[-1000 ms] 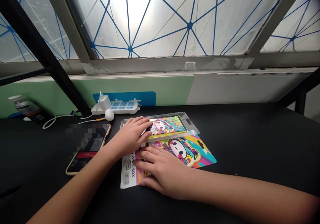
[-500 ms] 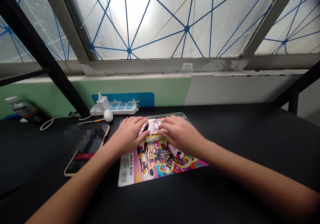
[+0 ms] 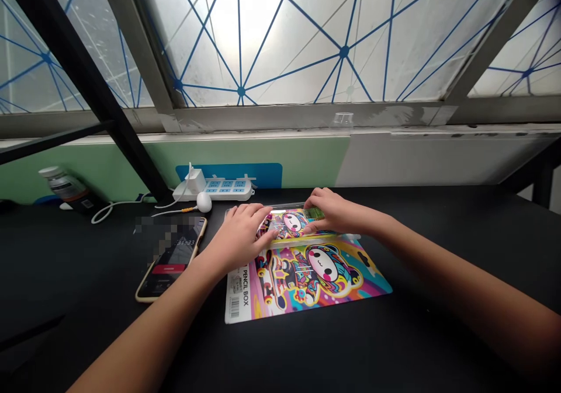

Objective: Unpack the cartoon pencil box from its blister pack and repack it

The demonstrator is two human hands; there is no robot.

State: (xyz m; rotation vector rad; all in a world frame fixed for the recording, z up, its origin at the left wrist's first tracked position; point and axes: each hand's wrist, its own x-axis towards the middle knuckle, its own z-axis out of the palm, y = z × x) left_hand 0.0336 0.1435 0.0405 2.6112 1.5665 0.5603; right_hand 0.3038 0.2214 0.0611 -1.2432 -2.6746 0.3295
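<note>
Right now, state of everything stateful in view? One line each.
Pencil box: lying flat in clear packaging, both hands on it.
Printed card: flat, face up.
Left hand: pressing box's left end.
Right hand: gripping box's right end.
Phone: screen lit.
Power strip: charger plugged in.

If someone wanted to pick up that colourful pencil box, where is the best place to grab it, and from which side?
Probably by its two short ends, coming down from above. The pencil box lies flat and is long and thin, so its ends give the steadiest hold. The left hand already rests on its left end and the right hand on its right end. The printed card lies flat in front of it.
</note>
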